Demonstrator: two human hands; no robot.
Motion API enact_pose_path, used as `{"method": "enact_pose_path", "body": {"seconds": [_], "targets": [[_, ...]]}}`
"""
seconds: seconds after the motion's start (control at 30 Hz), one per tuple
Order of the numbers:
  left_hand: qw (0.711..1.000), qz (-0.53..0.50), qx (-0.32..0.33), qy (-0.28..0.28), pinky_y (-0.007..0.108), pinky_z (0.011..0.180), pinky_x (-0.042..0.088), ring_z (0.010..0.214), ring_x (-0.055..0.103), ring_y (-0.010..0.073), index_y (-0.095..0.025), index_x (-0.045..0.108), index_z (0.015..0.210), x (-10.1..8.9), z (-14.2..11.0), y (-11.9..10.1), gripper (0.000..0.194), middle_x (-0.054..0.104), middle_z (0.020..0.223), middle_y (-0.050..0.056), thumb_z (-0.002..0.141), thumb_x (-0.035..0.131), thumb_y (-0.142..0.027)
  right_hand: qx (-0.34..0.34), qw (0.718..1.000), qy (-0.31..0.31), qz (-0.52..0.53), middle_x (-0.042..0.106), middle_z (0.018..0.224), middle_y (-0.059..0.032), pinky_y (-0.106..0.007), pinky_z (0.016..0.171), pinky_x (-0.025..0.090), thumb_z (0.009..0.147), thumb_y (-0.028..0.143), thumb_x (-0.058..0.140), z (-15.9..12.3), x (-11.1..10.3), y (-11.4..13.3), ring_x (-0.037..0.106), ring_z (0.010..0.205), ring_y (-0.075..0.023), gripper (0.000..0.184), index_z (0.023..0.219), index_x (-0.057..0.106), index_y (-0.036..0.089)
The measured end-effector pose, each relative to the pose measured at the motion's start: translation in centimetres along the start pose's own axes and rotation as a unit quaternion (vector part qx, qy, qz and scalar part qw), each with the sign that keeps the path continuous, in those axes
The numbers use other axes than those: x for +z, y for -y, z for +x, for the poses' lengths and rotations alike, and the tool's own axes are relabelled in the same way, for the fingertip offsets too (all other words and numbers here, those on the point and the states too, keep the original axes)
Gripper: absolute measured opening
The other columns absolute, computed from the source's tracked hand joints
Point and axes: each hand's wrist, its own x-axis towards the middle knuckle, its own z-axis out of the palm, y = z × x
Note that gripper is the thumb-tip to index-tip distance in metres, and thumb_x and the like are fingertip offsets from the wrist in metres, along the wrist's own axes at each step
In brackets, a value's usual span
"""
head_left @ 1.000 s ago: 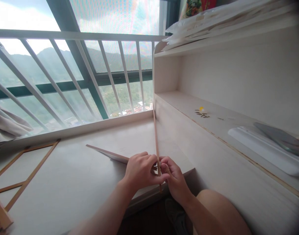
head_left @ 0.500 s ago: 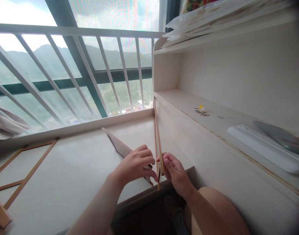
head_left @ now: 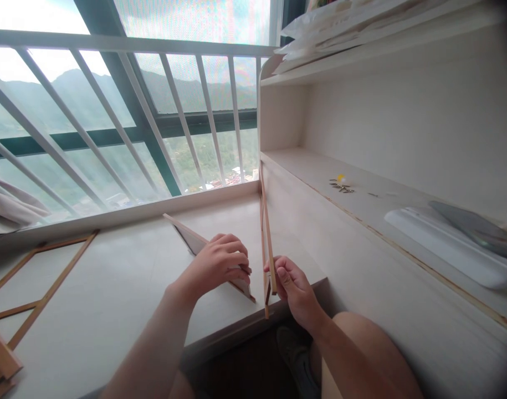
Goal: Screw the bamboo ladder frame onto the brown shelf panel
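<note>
My left hand (head_left: pixel 218 263) is closed over the upper edge of a thin flat panel (head_left: pixel 190 238), which stands tilted on the white surface. Its near lower corner shows below my fingers. To the right, my right hand (head_left: pixel 292 284) pinches the near end of a narrow wooden frame (head_left: pixel 268 233) between thumb and fingers. That frame stands on edge beside the white side board and runs back towards the window. A gap separates the panel from the frame. My palm and curled fingers hide part of the panel.
Another wooden frame (head_left: pixel 56 282) lies flat at the left, with wooden pieces (head_left: pixel 1 357) near it. On the right shelf (head_left: pixel 307 166) are small metal pieces (head_left: pixel 342 188), a yellow bit (head_left: pixel 341 178) and a white plastic item (head_left: pixel 440 246). A railing (head_left: pixel 182 116) lines the window.
My left hand has moved left, away from the standing frame, and the panel has shifted left with it. My right hand keeps its hold on the frame, nearly still.
</note>
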Motion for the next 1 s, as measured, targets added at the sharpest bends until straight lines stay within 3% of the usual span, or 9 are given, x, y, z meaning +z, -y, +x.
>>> {"method": "enact_pose_path", "body": {"seconds": [0.13,0.27,0.53,0.8,1.0], "targets": [[0.998,0.05,-0.044,-0.005,0.027,0.074,0.041,0.073,0.062,0.0116,-0.022,0.071,0.087,1.0,-0.4,-0.4,0.025,0.068,0.078,-0.001,0.098,0.06,-0.042,-0.001,1.0,0.0,-0.006,0.042,0.063,0.0047,-0.021,0.045,0.021,0.099,0.054,0.05,-0.2,0.1,-0.2,0.026,0.049,-0.0062,0.038,0.1,0.057,0.017],[0.994,0.084,-0.06,-0.024,0.028,0.065,0.037,0.068,0.06,0.0121,-0.022,0.069,0.082,2.4,-0.5,-1.8,0.031,0.066,0.075,-0.001,0.097,0.059,-0.047,-0.013,1.0,-0.01,-0.013,0.048,0.072,0.0021,-0.022,0.047,0.024,0.099,0.054,0.049,-0.4,0.3,-0.2,0.029,0.051,-0.0064,0.038,0.1,0.056,0.017],[0.987,0.11,-0.104,-0.053,0.03,0.066,0.034,0.068,0.058,0.0151,-0.021,0.065,0.08,3.1,-0.6,-3.8,0.033,0.066,0.074,-0.001,0.098,0.056,-0.047,-0.031,0.999,-0.017,-0.036,0.051,0.081,-0.0005,-0.022,0.049,0.027,0.1,0.054,0.048,-0.5,0.4,-0.2,0.029,0.054,-0.0066,0.037,0.1,0.055,0.018],[0.985,0.093,-0.131,-0.054,0.029,0.066,0.036,0.07,0.062,0.0158,-0.024,0.067,0.088,3.6,-0.5,-4.2,0.027,0.069,0.076,-0.003,0.097,0.058,-0.048,-0.04,0.998,-0.021,-0.035,0.058,0.1,-0.0045,-0.022,0.049,0.029,0.1,0.052,0.049,-0.5,0.4,-0.3,0.036,0.058,-0.0069,0.034,0.098,0.055,0.019],[0.984,0.085,-0.138,-0.078,0.03,0.065,0.038,0.067,0.061,0.016,-0.024,0.07,0.093,3.7,-0.5,-4.8,0.026,0.068,0.074,-0.002,0.096,0.059,-0.047,-0.043,0.998,-0.011,-0.04,0.055,0.093,-0.0038,-0.023,0.056,0.038,0.101,0.048,0.048,-0.4,0.2,-0.4,0.045,0.065,-0.01,0.03,0.099,0.055,0.019]]}}
